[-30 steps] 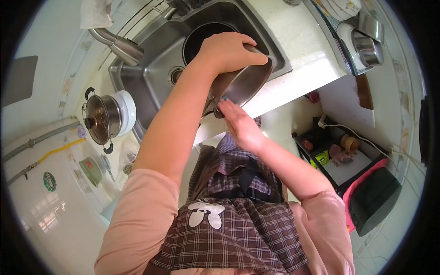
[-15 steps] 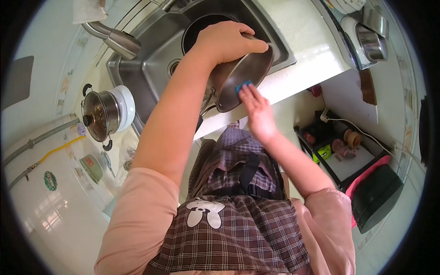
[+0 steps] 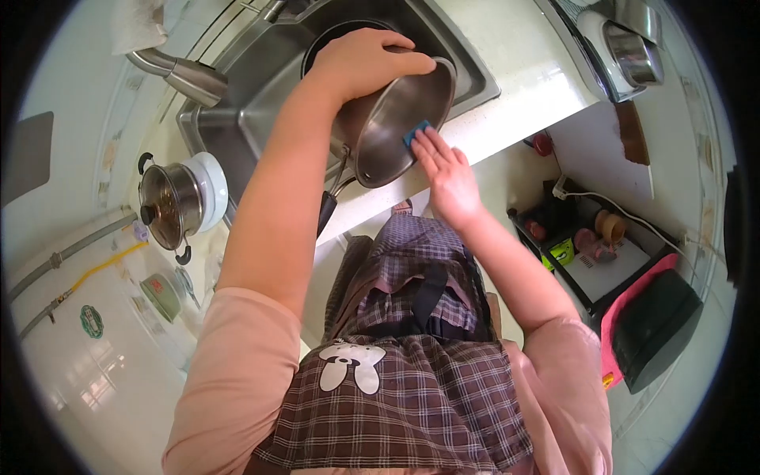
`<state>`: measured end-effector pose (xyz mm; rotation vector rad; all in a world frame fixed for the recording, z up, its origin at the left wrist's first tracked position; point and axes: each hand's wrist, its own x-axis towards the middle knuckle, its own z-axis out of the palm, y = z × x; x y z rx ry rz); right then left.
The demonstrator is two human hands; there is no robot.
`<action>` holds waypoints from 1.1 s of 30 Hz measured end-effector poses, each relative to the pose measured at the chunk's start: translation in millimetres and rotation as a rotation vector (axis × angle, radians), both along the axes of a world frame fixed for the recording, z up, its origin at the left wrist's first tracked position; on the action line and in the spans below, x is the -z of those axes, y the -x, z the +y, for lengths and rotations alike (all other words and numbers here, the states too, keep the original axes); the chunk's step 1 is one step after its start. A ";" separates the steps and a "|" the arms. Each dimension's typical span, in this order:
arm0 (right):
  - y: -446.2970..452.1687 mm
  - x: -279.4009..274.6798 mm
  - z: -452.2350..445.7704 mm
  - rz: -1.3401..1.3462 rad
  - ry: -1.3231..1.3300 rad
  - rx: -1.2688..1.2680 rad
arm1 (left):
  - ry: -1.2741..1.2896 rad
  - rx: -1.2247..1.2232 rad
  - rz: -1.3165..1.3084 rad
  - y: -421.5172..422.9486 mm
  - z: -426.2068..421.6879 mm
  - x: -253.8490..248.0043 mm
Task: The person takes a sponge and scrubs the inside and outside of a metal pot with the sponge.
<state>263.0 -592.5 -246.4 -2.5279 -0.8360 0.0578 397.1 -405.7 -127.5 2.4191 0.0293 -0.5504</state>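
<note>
Over the sink's near edge, a metal pan [image 3: 386,142] is tipped on its side, its open inside turned to the right. Its black handle [image 3: 328,209] points down toward my body. My left hand [image 3: 362,62] is closed over the top rim, thumb along the edge. With the fingers of my right hand [image 3: 446,170] I press a small blue scouring pad [image 3: 415,133] against the pan's inner wall near the lower right rim. Part of the pad is hidden under the fingertips.
Behind the pan lies the steel sink [image 3: 261,119], with another dark round vessel [image 3: 310,57] in it. A faucet [image 3: 194,81] hangs at left. A lidded pot [image 3: 170,207] stands beside white bowls [image 3: 212,191]. A dish rack [image 3: 594,67] stands at right, a black-framed shelf [image 3: 617,281] below.
The pan and both hands have shifted a little left and up in view, and the surroundings slightly too. The pan's inside shows more openly. The pad remains on the inner wall.
</note>
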 end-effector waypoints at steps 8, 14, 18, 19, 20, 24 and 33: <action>43.7 18.8 22.3 0.100 -0.283 -0.039 | 0.120 -0.021 0.072 -6.4 9.4 9.1; -11.2 21.3 -10.5 -0.027 0.004 -0.040 | 0.166 -0.036 0.027 -5.6 14.1 8.3; 47.7 10.4 22.4 0.183 -0.250 -0.008 | 0.180 -0.017 0.036 -9.3 18.2 12.2; 40.5 14.4 16.9 0.141 -0.211 -0.049 | 0.170 0.004 0.021 -9.3 18.1 11.1; 30.4 21.0 7.0 0.105 -0.172 -0.087 | 0.159 0.027 0.011 -6.7 17.5 10.4; -21.7 13.9 -20.2 0.015 0.028 -0.070 | 0.132 0.002 0.018 -3.4 15.0 7.3; 8.3 32.9 -12.7 0.109 -0.122 -0.049 | 0.202 0.002 0.058 -6.4 18.0 8.4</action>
